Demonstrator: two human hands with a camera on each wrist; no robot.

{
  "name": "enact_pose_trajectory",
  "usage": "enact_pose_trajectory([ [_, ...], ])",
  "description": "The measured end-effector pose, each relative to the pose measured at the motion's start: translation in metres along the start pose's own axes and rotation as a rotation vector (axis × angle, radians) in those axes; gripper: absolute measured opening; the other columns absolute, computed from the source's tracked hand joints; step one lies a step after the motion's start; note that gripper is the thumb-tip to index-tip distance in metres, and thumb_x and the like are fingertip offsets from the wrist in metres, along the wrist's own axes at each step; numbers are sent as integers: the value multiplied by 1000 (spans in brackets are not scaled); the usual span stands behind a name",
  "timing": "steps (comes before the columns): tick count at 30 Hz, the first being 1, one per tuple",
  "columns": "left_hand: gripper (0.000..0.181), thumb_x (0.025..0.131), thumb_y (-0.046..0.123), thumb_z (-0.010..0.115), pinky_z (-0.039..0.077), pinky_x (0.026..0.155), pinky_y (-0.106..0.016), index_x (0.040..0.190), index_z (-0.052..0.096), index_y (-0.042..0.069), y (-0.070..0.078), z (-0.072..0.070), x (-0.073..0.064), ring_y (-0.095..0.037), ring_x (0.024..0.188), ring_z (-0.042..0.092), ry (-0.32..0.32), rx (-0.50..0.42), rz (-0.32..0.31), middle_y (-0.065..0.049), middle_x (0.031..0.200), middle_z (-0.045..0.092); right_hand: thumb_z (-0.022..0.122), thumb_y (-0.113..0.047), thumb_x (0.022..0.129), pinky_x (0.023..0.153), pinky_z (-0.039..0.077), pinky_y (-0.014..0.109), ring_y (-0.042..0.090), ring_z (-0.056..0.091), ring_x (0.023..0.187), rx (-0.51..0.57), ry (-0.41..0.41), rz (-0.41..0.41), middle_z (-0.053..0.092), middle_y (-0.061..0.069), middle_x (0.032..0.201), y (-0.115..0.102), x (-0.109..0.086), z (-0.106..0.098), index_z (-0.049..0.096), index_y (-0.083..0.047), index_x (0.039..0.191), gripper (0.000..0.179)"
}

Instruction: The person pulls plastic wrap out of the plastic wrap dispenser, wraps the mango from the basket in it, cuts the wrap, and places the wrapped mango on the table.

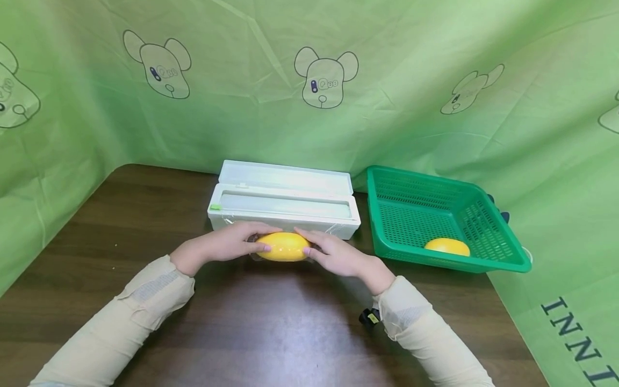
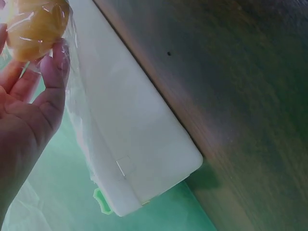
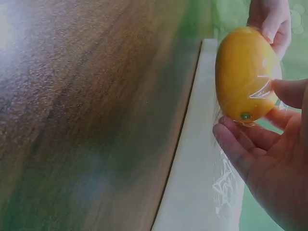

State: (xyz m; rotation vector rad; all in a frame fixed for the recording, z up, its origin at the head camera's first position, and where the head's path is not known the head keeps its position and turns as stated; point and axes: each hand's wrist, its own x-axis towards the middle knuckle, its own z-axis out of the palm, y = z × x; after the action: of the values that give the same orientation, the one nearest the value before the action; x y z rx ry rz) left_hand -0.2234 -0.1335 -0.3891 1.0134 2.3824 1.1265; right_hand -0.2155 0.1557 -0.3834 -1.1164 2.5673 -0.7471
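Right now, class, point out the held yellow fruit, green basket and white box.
Held yellow fruit [image 3: 244, 74]: right wrist view, side.
Green basket [image 1: 411, 217]: head view, floor.
White box [image 1: 286, 204]: head view, recessed top.

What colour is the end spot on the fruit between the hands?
Green; the spot on the fruit shows best in the right wrist view.

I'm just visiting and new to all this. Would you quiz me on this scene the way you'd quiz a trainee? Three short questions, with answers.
1. What do the left hand and the right hand hold between them? A) a white box B) a yellow fruit C) a green basket
2. How many yellow fruits lie in the green basket?
3. True or false: in the head view, the basket stands left of the white box.

Key
1. B
2. One, a second fruit.
3. False; it stands right of the white box.
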Motion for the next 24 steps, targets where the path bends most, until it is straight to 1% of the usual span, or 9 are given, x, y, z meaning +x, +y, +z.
enact_pose_trajectory([
  [2, 48, 104, 22, 62, 53, 90, -40, 148, 53, 4, 1, 0, 0, -23, 106, 60, -4, -14, -16, -13, 137, 61, 51, -20, 108, 112, 39, 51, 34, 51, 134, 10, -6, 10, 52, 22, 147, 0, 1, -1, 37, -2, 157, 54],
  [4, 47, 105, 21, 60, 52, 92, -42, 148, 53, 4, 1, 0, -1, -24, 109, 59, -4, -15, -16, -14, 138, 60, 51, -20, 108, 111, 39, 51, 34, 52, 132, 21, -13, 15, 53, 22, 146, -1, 1, -3, 38, -2, 157, 54],
  [9, 45, 107, 20, 56, 45, 102, -50, 148, 52, 3, 1, -2, 1, -26, 115, 56, 12, 2, 24, -12, 136, 61, 49, -20, 109, 108, 42, 50, 29, 55, 124, 58, -13, 33, 55, 18, 144, 0, 2, -6, 40, -4, 156, 51],
  [12, 45, 108, 21, 54, 44, 103, -51, 149, 51, 3, 1, -2, 3, -26, 113, 55, 12, 12, 41, -9, 131, 62, 47, -20, 109, 106, 43, 49, 27, 55, 119, 79, -12, 36, 55, 16, 142, 1, 3, -7, 39, -4, 156, 50],
  [15, 45, 108, 23, 53, 43, 104, -50, 150, 50, 4, 1, -2, 4, -25, 112, 54, 13, 32, 50, -8, 130, 61, 46, -20, 110, 105, 44, 48, 25, 56, 116, 85, -10, 28, 57, 15, 138, 1, 4, -8, 40, -4, 156, 50],
  [21, 44, 109, 20, 51, 42, 106, -53, 149, 50, 2, -2, -3, 4, -26, 115, 54, 15, 46, 70, -11, 133, 60, 47, -20, 109, 97, 48, 44, 21, 59, 101, 86, -9, 13, 62, 11, 121, 3, 5, -9, 43, -3, 154, 48],
  [24, 42, 109, 18, 50, 43, 104, -51, 148, 52, 3, -2, -4, 6, -25, 112, 55, 2, 44, 75, -8, 130, 62, 48, -21, 110, 93, 49, 42, 18, 60, 95, 82, -13, 17, 62, 9, 115, 4, 4, -10, 44, -3, 153, 47],
])
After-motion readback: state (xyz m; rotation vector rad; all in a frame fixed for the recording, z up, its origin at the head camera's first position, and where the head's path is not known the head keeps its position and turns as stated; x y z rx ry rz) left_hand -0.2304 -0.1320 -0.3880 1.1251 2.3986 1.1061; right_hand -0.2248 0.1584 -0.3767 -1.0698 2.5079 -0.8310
